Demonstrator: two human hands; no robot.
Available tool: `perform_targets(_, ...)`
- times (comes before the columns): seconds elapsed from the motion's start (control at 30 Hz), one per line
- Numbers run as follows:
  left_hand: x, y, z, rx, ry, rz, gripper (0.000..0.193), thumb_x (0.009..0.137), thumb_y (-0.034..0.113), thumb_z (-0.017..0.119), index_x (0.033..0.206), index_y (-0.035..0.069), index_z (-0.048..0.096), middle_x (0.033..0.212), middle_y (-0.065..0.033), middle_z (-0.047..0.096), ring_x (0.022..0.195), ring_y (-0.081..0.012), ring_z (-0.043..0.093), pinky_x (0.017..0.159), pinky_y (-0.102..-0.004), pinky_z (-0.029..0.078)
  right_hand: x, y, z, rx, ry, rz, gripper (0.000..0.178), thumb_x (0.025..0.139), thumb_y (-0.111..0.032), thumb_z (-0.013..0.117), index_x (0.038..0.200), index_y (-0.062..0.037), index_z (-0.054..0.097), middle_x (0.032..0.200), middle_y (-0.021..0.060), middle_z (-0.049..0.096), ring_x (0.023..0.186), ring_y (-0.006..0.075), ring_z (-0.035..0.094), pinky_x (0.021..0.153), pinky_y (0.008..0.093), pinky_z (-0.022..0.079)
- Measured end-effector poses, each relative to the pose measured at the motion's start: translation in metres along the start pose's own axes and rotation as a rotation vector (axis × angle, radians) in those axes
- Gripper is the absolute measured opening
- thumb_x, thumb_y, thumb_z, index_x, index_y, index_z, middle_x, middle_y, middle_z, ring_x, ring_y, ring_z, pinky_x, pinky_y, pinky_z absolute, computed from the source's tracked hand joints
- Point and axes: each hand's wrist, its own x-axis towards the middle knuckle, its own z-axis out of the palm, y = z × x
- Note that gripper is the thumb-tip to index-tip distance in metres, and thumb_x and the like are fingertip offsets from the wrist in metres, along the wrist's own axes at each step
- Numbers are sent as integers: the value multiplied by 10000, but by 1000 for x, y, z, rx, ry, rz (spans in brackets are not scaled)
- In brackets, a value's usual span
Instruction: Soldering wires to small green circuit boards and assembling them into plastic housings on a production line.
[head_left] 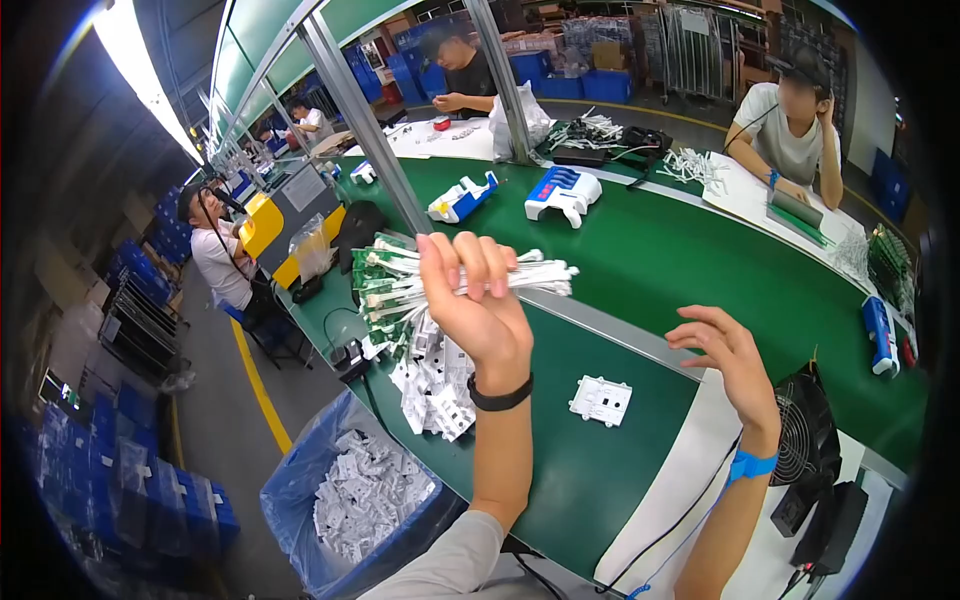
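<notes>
Gripping wired boards (380, 296) by their cables (548, 276) in my clenched left hand (480, 318), right hand (735, 368) empty, loosely curled, lone white plate (601, 401) on bench (560, 480) showing no board fitted.

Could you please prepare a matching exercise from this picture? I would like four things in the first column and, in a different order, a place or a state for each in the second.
Column one
1. Left hand
2. Right hand
3. Single white plastic plate
4. Blue bin liner

Column two
A. lies on the green worktop
B. open and empty, with a blue wrist strap
C. around a heap of white plastic parts
D. closed around a bundle of white cables

Right pairs: 1-D, 2-B, 3-A, 4-C.
</notes>
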Motion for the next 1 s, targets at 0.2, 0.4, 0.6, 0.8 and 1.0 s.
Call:
perform_targets(0.2, -16, -79, -4, 214, -252, -379, 476, 1098, 372, 386, 677, 156, 340, 541, 37, 295, 480, -111, 329, 609, -305, 383, 5, 7, 1, -17, -119, -14, 348, 1035, -204, 527, 1302, 15, 567, 1096, 130, 704, 1042, 205, 668, 898, 333, 541)
perform_targets(0.4, 14, -139, -105, 1180, -335, -611, 376, 1011, 316, 593, 699, 139, 478, 566, 55, 387, 471, -80, 372, 445, -288, 307, 7, 10, 3, -56, -161, 36, 353, 1039, -203, 537, 1311, 19, 565, 1094, 141, 704, 1038, 221, 677, 902, 341, 544)
perform_targets(0.6, 16, -130, -84, 536, -21, -552, 454, 1022, 365, 559, 643, 167, 404, 553, 74, 337, 448, -45, 292, 417, -265, 214, 8, 14, -5, -58, -152, 57, 345, 1040, -209, 536, 1300, 13, 581, 1091, 138, 703, 1035, 225, 678, 901, 339, 543)
perform_targets(0.8, 23, -193, -184, 937, 146, -155, 381, 996, 323, 620, 693, 156, 460, 540, 68, 374, 453, -57, 371, 417, -248, 255, 15, 15, 24, 2, -255, 38, 350, 1045, -227, 530, 1301, 5, 584, 1083, 134, 702, 1029, 223, 678, 893, 335, 541)
perform_targets(1.0, -17, -212, -164, 1149, -34, 21, 240, 915, 105, 600, 1087, -61, 591, 1024, -192, 664, 952, -317, 597, 906, -429, 452, 13, 22, 12, -35, -216, 74, 355, 1046, -235, 535, 1301, 7, 581, 1071, 126, 698, 1028, 209, 670, 894, 321, 529)
